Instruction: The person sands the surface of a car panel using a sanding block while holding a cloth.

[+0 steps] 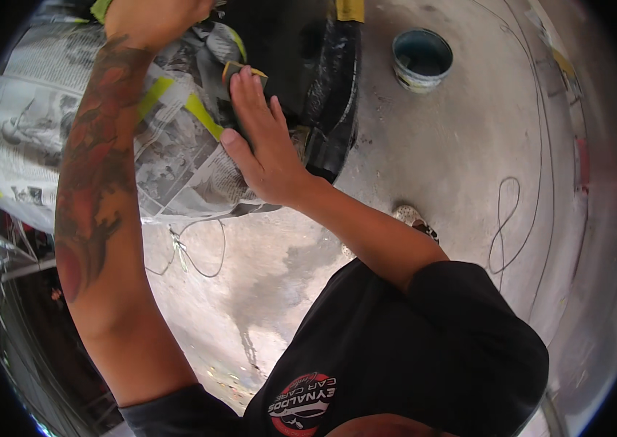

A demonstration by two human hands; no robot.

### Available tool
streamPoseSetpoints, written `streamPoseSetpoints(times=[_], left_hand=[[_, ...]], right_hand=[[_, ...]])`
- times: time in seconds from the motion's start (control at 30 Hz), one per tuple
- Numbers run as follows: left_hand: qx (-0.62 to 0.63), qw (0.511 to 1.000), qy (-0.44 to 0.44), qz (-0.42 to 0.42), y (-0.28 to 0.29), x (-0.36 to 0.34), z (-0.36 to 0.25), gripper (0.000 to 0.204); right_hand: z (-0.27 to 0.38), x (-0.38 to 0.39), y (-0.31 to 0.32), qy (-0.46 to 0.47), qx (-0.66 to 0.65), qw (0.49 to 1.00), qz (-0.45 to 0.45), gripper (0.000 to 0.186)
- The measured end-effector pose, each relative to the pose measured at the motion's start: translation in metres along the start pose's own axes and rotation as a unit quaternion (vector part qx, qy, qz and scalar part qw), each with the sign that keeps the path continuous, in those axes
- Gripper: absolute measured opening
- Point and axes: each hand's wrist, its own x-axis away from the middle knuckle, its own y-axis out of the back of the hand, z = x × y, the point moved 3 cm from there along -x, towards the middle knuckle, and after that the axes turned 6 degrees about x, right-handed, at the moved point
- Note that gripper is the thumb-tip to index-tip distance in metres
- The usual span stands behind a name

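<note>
Near the top edge is my left hand [155, 18], its fingers mostly cut off by the frame, beside a green item [101, 9]. My right hand [265, 149] has its fingers stretched out together over a small yellow-and-dark pad [260, 75], holding it against the dark glossy panel [294, 36], thumb apart. Below and left of the hands, crumpled newspaper [32, 138] covers a rounded surface, with lime-green tape [200, 113] on it. A black strip [334, 80] runs down the panel's right side, with yellow tape [350, 10] at its top.
A bucket [422, 62] of dark liquid stands on the concrete floor [439, 146] at upper right. Thin cables [516, 189] run along the floor at right, and a looped cord [214, 266] lies beneath the papered surface. My shoe [410, 218] shows behind my right forearm.
</note>
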Motion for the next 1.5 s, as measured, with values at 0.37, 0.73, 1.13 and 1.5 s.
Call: streamPoseSetpoints(times=[0.37, 0.73, 1.13, 1.5], left_hand=[[0.001, 0.999, -0.019, -0.043, -0.010, -0.003, -0.021, 0.009], [0.029, 0.996, -0.084, 0.030, -0.028, -0.001, 0.012, 0.010], [0.014, 0.996, -0.093, 0.011, -0.022, -0.005, 0.005, 0.007], [0.022, 0.995, -0.097, 0.008, -0.021, -0.003, 0.005, 0.006]], right_hand=[[-0.004, 0.000, -0.003, -0.132, -0.043, 0.990, -0.039, 0.074], [-0.043, 0.011, -0.011, -0.291, -0.136, 0.945, -0.067, 0.081], [-0.101, -0.006, -0.014, -0.410, -0.287, 0.858, -0.113, 0.078], [-0.098, 0.010, 0.013, -0.388, -0.387, 0.825, -0.135, 0.068]])
